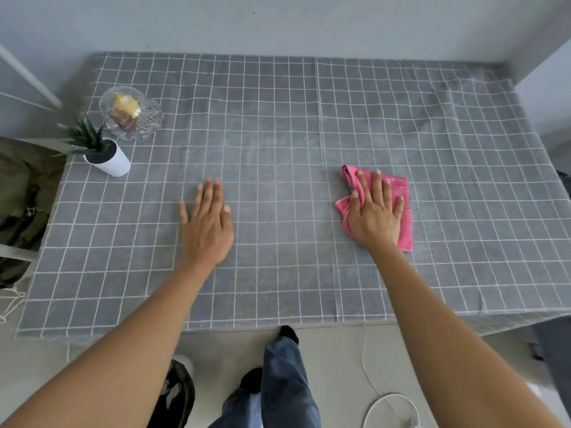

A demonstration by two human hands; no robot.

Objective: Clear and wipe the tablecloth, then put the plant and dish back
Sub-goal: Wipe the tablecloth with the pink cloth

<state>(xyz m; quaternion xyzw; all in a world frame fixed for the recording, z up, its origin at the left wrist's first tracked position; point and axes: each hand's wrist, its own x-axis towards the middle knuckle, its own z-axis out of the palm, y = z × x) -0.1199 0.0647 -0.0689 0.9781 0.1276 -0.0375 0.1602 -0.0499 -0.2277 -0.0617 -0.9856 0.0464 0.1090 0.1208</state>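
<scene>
Right hand [375, 211], grip flat on pink cloth [401, 208], mid-wipe on grey checked tablecloth [278, 125]. Left hand [207, 223] flat, empty. Beyond it, potted plant [103, 152], glass dish [131, 114]; return pending.

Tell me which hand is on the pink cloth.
The right hand: it lies flat, fingers spread, on the pink cloth. The left hand rests on the bare grey tablecloth instead.

It looked like a room in a home. A gray checked tablecloth [278, 134] covered a table pushed against plain walls [278, 23]. A small plant [102, 152] and a glass dish [131, 114] sat on it. A green bag [24, 193] lay beside it, and a white cord [370, 375] lay on the floor.
</scene>
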